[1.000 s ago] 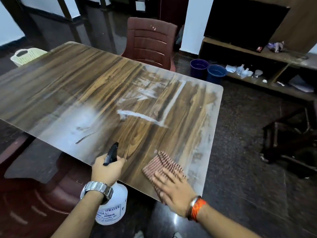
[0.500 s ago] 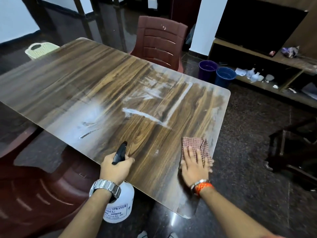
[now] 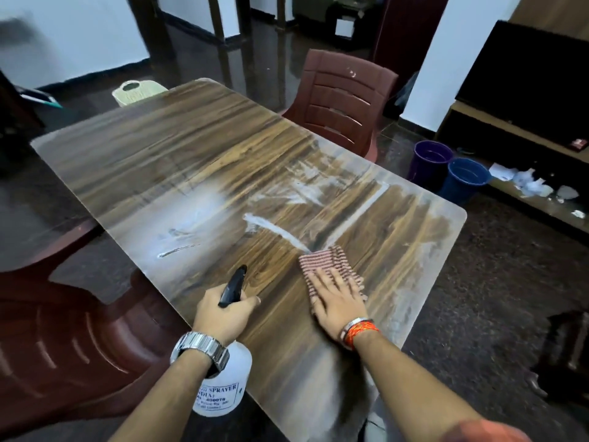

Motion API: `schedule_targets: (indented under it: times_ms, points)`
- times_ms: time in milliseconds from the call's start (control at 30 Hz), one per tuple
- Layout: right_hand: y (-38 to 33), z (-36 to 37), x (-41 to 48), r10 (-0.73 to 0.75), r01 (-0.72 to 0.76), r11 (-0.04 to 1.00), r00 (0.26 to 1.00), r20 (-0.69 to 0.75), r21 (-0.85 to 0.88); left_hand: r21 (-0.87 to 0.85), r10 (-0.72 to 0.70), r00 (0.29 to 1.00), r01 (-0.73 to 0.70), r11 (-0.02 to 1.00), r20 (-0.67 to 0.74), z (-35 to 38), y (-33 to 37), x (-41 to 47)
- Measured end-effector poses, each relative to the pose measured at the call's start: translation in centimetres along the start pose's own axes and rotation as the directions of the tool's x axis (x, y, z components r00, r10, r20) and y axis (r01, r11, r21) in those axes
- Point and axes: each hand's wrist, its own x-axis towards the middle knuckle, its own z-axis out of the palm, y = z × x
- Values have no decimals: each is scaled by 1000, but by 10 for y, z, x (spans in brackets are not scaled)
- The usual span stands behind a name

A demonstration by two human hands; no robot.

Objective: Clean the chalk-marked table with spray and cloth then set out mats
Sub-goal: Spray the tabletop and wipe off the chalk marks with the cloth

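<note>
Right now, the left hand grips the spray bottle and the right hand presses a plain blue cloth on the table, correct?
Not quite: the head view shows the cloth is red-and-white patterned, not plain blue. The rest holds: the left hand grips the spray bottle and the right hand presses the cloth flat on the table.

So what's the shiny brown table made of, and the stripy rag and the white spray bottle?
Streaky brown table: probably glossy wood-look laminate; grain lines show and light glares off it.
Red-and-white striped rag: soft woven fabric, bunched in folds.
White spray bottle: smooth plastic, likely; moulded round body.
</note>
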Motion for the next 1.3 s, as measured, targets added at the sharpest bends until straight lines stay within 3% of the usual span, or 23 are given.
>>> schedule_targets:
  times_ms: [133, 233, 300, 400, 467, 600, 667, 767, 800, 867, 933, 1000, 1067, 1167, 1233, 1300]
  points:
    - [71, -14, 21, 152, -151, 988, 988, -29, 35, -45, -51, 991, 46, 998, -127, 31, 17, -7]
    - [85, -16, 25, 145, -145, 989, 989, 5, 38, -119, -118, 972, 95, 988, -204, 56, 33, -17]
    - [81, -15, 23, 98, -98, 993, 995, 14, 69, -160, -172, 954, 135, 978, -245, 69, 40, -24]
    - [61, -12, 17, -153, 152, 986, 988, 18, 64, -201, -228, 931, 175, 964, -284, 78, 43, -30]
    - [42, -9, 11, -382, 381, 924, 923, 49, 27, -240, -275, 908, 203, 949, -316, 79, 41, -32]
    - [-8, 1, 23, -702, 708, 706, 699, 138, 11, -230, -306, 865, 229, 946, -397, 68, 35, -30]
    - [-31, 2, 39, -787, 801, 597, 577, 218, 39, -205, -295, 856, 226, 952, -425, 58, 36, -27]
    - [-42, -4, 75, -821, 845, 535, 516, 245, 12, -241, -312, 858, 229, 943, -407, 46, 33, -15]
    - [-41, -7, 90, -807, 831, 556, 542, 235, -6, -252, -321, 865, 236, 938, -385, 43, 32, -9]
    - [-30, -13, 125, -710, 726, 685, 682, 175, -53, -269, -327, 879, 241, 932, -347, 40, 33, 3]
    - [-8, -20, 161, -506, 515, 854, 855, 115, -77, -274, -332, 880, 245, 930, -340, 40, 36, 13]
    - [19, -26, 188, -239, 246, 967, 966, 104, -64, -260, -326, 882, 244, 934, -340, 40, 41, 21]
    - [33, -32, 196, -54, 56, 998, 994, 95, -18, -264, -328, 888, 248, 932, -323, 42, 45, 26]
    - [11, -25, 178, -26, 25, 1000, 999, 25, 17, -280, -332, 905, 258, 925, -264, 45, 45, 36]
    - [-15, -19, 157, -158, 158, 987, 987, 13, 37, -295, -347, 903, 270, 917, -253, 47, 45, 44]
    - [-33, -13, 141, -399, 399, 917, 916, 43, 1, -310, -370, 880, 277, 910, -298, 47, 44, 52]
